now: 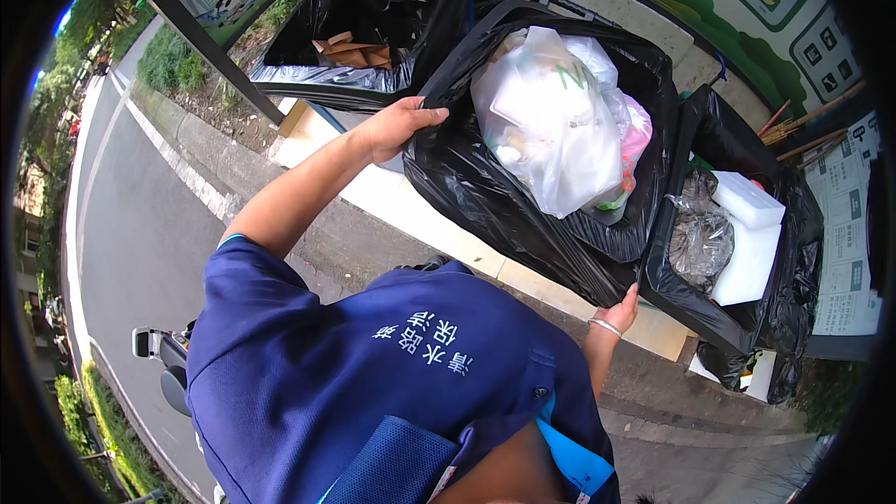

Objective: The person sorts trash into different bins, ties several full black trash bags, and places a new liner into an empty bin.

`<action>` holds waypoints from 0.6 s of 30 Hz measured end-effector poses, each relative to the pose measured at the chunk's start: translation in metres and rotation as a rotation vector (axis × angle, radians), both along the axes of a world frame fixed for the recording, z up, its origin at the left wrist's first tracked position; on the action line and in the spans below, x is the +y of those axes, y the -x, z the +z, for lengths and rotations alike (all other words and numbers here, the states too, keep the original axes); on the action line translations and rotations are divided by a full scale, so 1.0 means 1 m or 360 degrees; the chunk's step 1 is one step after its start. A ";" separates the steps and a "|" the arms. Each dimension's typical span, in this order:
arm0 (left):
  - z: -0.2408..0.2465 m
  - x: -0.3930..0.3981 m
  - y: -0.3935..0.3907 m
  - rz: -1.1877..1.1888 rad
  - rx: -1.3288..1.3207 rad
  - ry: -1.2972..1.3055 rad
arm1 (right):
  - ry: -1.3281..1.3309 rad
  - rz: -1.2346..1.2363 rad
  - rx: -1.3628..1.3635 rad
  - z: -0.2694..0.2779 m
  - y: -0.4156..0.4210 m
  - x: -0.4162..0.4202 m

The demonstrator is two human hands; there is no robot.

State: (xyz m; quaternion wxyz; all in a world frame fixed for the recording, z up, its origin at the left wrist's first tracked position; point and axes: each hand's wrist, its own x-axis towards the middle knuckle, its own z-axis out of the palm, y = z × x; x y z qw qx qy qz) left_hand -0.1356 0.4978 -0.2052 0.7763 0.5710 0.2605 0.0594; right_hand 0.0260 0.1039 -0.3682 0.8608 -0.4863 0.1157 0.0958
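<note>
My left hand [402,127] grips the black plastic liner at the left corner of the middle waste bin, thumb on top of its rim. At the near right corner my right hand [617,313], with a bracelet at the wrist, holds the edge of the same black bin liner [483,206]. Inside the liner sit a translucent white rubbish bag [553,126] filled with waste and a pink plastic bag [635,133] beside it. The liner folds over the rim and hides most of the bin's outer walls.
A lined bin [364,14] with brown cardboard [353,52] stands to the left. Another bin [661,252], on the right, contains white foam blocks [749,252] and a clear plastic bag [700,231]. A pale stone kerb [392,206], printed panels [735,0] and a road [140,203] surround them.
</note>
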 end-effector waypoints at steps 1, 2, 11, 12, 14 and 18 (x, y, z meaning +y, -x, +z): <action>0.015 0.000 -0.010 -0.0037 -0.0055 -0.0002 | 0.0065 -0.0057 -0.0074 0.022 -0.001 -0.004; 0.026 0.004 -0.019 0.0002 -0.0096 -0.0061 | 0.0135 -0.0108 -0.0140 0.042 -0.003 -0.002; 0.082 -0.013 -0.113 -0.0540 -0.0505 -0.0767 | 0.0919 0.0598 -0.1628 0.216 -0.012 0.135; 0.073 -0.019 -0.123 -0.0692 -0.0460 -0.0780 | 0.1085 0.0770 -0.1953 0.218 -0.004 0.164; 0.072 -0.036 -0.135 -0.0943 -0.0362 -0.0630 | 0.1333 0.1178 -0.2134 0.217 0.017 0.200; 0.045 -0.020 -0.142 -0.1192 0.0013 -0.0637 | 0.1499 0.1223 -0.2442 0.232 0.022 0.198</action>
